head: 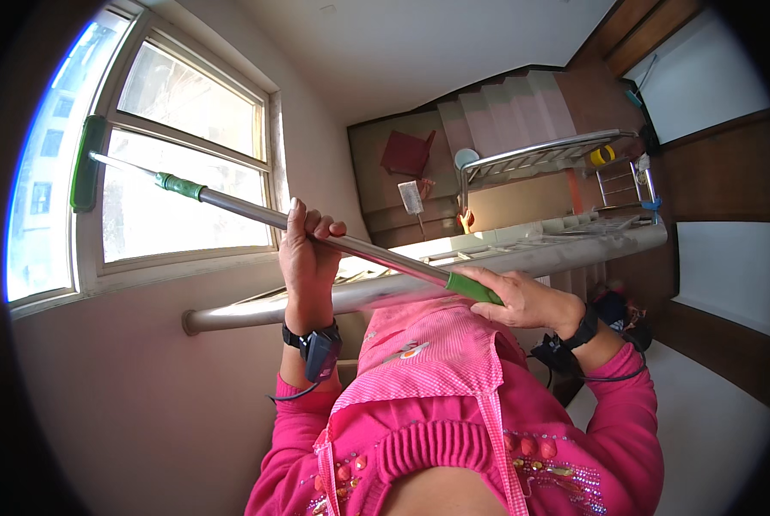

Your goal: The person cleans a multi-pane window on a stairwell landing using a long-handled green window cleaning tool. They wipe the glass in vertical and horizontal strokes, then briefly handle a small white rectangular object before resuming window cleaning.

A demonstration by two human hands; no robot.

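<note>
A window squeegee with a long metal pole (378, 253) slants across the view from lower right to upper left. My left hand (309, 248) grips the bare pole about midway, thumb pointing up. Around the green end grip (472, 287) my right hand (526, 300) is closed. At the far end, the squeegee's green head (88, 164) stands upright against the window frame (123, 84), over its vertical bar. Whether its blade touches glass cannot be told. Bright window panes (181, 197) lie to the right of the head.
A thick metal handrail (359, 293) crosses in front of my waist. Beyond it, stairs (507, 106) go down past a second railing (546, 148). On the landing below are a dark red stool (407, 153), a pale bucket (466, 158) and another long-handled tool (410, 197).
</note>
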